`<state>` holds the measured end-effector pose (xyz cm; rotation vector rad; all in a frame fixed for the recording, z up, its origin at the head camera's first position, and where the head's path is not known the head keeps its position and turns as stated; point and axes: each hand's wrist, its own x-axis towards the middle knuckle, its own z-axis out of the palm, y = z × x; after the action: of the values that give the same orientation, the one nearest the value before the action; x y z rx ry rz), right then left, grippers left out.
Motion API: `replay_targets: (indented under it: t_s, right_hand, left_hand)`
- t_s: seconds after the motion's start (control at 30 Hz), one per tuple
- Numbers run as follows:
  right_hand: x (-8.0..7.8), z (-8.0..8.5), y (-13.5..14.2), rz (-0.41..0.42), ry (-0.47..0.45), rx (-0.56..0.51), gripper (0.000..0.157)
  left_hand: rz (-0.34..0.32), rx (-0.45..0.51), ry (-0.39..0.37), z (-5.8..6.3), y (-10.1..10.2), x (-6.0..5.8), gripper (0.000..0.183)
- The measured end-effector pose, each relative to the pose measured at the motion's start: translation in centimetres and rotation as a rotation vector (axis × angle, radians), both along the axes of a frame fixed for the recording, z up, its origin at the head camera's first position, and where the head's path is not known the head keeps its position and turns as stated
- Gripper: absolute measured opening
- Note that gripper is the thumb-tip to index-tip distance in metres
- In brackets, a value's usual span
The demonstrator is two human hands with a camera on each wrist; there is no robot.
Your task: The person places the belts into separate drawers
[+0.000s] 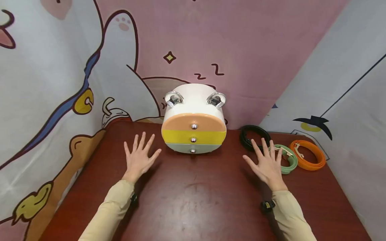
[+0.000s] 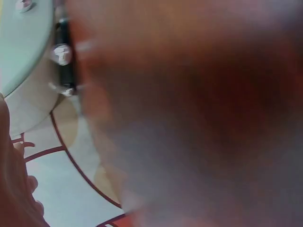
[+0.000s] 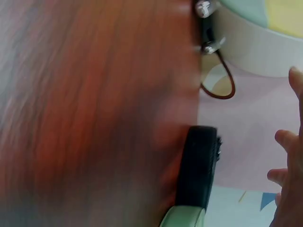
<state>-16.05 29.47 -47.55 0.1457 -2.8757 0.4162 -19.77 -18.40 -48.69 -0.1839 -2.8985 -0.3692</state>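
My left hand [image 1: 139, 159] is spread flat with straight fingers, left of a white drawer box [image 1: 194, 97]. It touches nothing that I can see. My right hand [image 1: 268, 164] is likewise spread, to the box's right, its fingers overlapping the rolled green belt [image 1: 292, 164] in the head view. The box has an orange drawer [image 1: 181, 122], a yellow drawer [image 1: 178, 136] and a grey-green drawer [image 1: 178, 147], each with a round silver knob. All three drawers are closed. Part of the box also shows in the left wrist view, beside the edge of the left hand [image 2: 14, 179].
Behind the right hand lies a rolled black belt [image 1: 245, 142]; a rolled orange belt [image 1: 310, 165] sits farthest right. Everything stands on a dark red-brown table [image 1: 193, 201]. A printed cloth [image 1: 241, 50] hangs close behind and on both sides.
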Motion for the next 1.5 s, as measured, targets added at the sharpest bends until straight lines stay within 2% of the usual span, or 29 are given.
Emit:
replay_targets:
  t_s: [0.1, 0.23, 0.43, 0.63, 0.8, 1.03, 1.33, 1.5]
  right_hand:
    - [0.0, 0.3, -0.9, 0.021, 0.046, -0.053, 0.07]
    - [0.1, 0.6, -2.0, 0.051, 0.14, -0.124, 0.061]
    - [-0.3, 1.5, -4.2, 0.153, 0.302, -0.228, 0.051]
    - [-0.7, 2.7, -6.8, 0.257, 0.42, -0.324, 0.044]
    - [-0.9, 3.5, -9.0, 0.297, 0.458, -0.377, 0.04]
    - [-1.7, 4.6, -11.3, 0.382, 0.522, -0.444, 0.037]
    - [-2.7, 5.5, -13.6, 0.465, 0.52, -0.457, 0.037]
    - [-3.1, 6.0, -14.7, 0.497, 0.512, -0.451, 0.036]
  left_hand:
    - [0.01, 0.032, 0.024, 0.9, 0.5, -0.7, 0.075]
    - [-0.01, 0.087, 0.04, 2.4, 1.7, -1.7, 0.074]
    - [-0.044, 0.133, 0.095, 4.7, 3.0, -2.8, 0.072]
    - [-0.072, 0.149, 0.12, 5.5, 3.5, -2.9, 0.07]
    - [-0.087, 0.174, 0.151, 6.5, 4.0, -3.1, 0.07]
    - [-0.122, 0.217, 0.207, 9.7, 4.6, -3.9, 0.07]
    - [-0.176, 0.273, 0.258, 13.5, 5.8, -5.6, 0.071]
    - [-0.236, 0.292, 0.257, 15.0, 6.2, -6.4, 0.07]
